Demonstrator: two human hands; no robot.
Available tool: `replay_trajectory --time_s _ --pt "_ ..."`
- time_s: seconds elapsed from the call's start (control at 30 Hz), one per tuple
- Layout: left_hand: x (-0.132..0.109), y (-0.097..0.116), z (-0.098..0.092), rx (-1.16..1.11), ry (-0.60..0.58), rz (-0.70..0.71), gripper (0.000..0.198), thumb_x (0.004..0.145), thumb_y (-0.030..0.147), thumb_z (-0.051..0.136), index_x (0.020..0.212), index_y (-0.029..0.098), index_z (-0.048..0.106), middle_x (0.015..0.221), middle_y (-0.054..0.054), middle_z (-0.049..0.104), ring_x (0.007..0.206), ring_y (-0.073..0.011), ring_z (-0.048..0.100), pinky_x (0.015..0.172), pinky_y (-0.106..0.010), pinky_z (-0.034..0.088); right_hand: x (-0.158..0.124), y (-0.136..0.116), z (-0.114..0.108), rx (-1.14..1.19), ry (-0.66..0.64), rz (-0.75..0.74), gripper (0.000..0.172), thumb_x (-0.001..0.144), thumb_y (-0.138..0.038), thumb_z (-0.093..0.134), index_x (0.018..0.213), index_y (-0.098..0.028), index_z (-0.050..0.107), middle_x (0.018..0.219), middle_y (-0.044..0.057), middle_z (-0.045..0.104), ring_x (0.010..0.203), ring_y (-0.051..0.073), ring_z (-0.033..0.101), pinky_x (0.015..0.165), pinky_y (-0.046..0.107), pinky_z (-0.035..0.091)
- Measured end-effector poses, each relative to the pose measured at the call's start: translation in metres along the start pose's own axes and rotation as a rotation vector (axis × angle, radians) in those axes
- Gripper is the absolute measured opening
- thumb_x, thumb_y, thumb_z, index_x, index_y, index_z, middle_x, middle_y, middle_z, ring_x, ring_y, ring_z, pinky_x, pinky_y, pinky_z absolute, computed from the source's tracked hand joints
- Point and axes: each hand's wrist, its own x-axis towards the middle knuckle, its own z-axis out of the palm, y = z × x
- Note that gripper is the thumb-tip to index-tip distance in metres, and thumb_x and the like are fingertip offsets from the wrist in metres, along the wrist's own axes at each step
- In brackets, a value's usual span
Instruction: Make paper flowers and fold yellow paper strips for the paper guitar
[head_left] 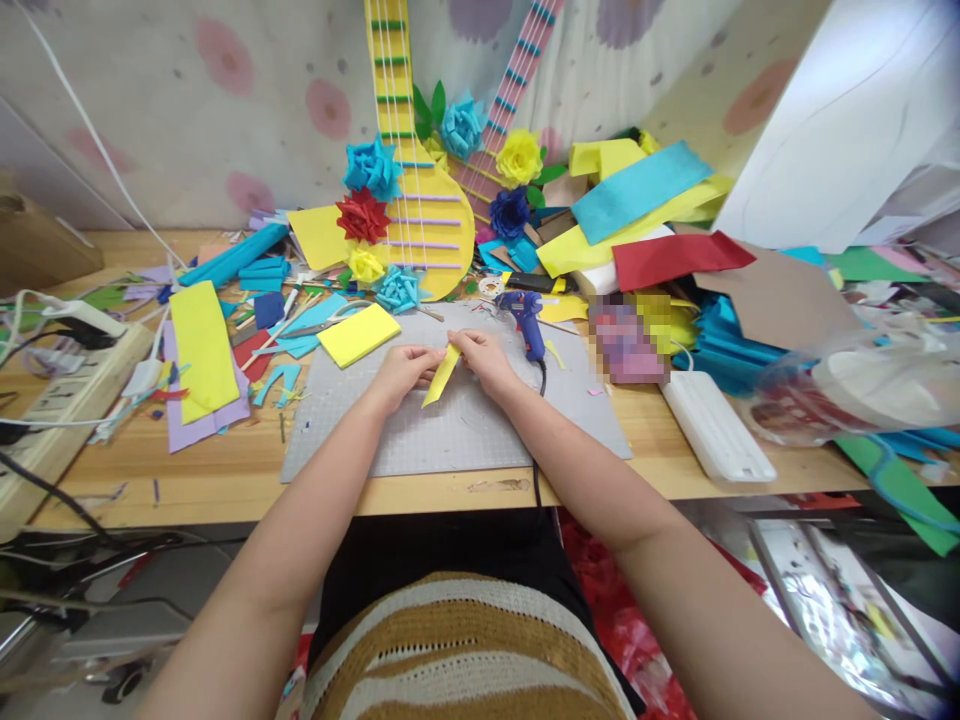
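Head view: our right grip (482,358) pinched the far end of the yellow strip (441,378); our left grip (406,373) curled just left, hold unclear.

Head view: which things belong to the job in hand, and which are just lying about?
Likely job items:
yellow strip, between left hand and right hand
grey mat, beneath
blue glue gun

Probably lying about:
red sheet
turquoise sheet
brown sheet
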Motion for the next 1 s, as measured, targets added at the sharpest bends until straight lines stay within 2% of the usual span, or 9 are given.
replay_trajectory --time_s 0.13,0.27,0.5,0.63,0.83,1.0 --pt "0.007 -0.007 0.006 0.039 0.098 0.119 0.040 0.057 0.048 0.073 0.076 0.013 0.068 0.067 -0.004 0.070 0.062 -0.0157 0.064 0.061 -0.025 0.048 -0.003 -0.004 0.000 0.013 -0.038 -0.030 0.039 0.070 -0.057 0.054 0.059 -0.019 0.051 0.056 -0.004 0.044 0.054 0.008 0.039 0.050 0.022 0.032" --pt "0.010 -0.011 0.006 0.090 0.121 0.194 0.040 0.059 0.051 0.071 0.074 0.014 0.068 0.063 -0.003 0.068 0.057 -0.0139 0.061 0.056 -0.023 0.046 -0.004 -0.005 -0.003 0.035 -0.088 -0.036 0.037 0.066 -0.054 0.061 0.061 -0.020 0.050 0.057 -0.004 0.046 0.052 0.007 0.039 0.049 0.022 0.032" --pt "0.007 -0.008 0.004 0.093 0.076 0.128 0.045 0.054 0.051 0.075 0.073 0.013 0.064 0.065 -0.004 0.067 0.060 -0.0144 0.062 0.058 -0.025 0.049 0.005 0.005 -0.006 0.128 0.119 0.019 0.035 0.071 -0.051 0.060 0.063 -0.020 0.047 0.053 -0.005 0.041 0.047 0.007 0.036 0.045 0.021 0.031" --pt "0.005 -0.006 0.002 0.115 0.056 0.103 0.043 0.056 0.050 0.074 0.073 0.013 0.061 0.066 -0.004 0.067 0.061 -0.0142 0.063 0.054 -0.024 0.049 0.008 0.008 -0.008 0.178 0.150 0.025 0.032 0.074 -0.048 0.058 0.064 -0.020 0.045 0.056 -0.004 0.042 0.049 0.008 0.041 0.049 0.022 0.036" --pt "0.001 -0.002 -0.006 0.178 -0.001 0.078 0.037 0.059 0.045 0.074 0.069 0.013 0.058 0.058 -0.001 0.062 0.049 -0.0099 0.057 0.047 -0.022 0.048 0.008 0.007 -0.011 0.178 0.190 0.042 0.033 0.072 -0.050 0.058 0.067 -0.020 0.045 0.062 -0.002 0.049 0.056 0.010 0.049 0.046 0.021 0.039" --pt "0.000 -0.001 -0.010 0.250 -0.063 0.030 0.038 0.066 0.048 0.070 0.063 0.016 0.048 0.045 0.003 0.055 0.036 -0.0078 0.050 0.041 -0.020 0.043 0.008 0.005 -0.011 0.136 0.179 0.053 0.031 0.074 -0.048 0.058 0.066 -0.020 0.047 0.061 -0.001 0.051 0.054 0.009 0.050 0.045 0.021 0.041"
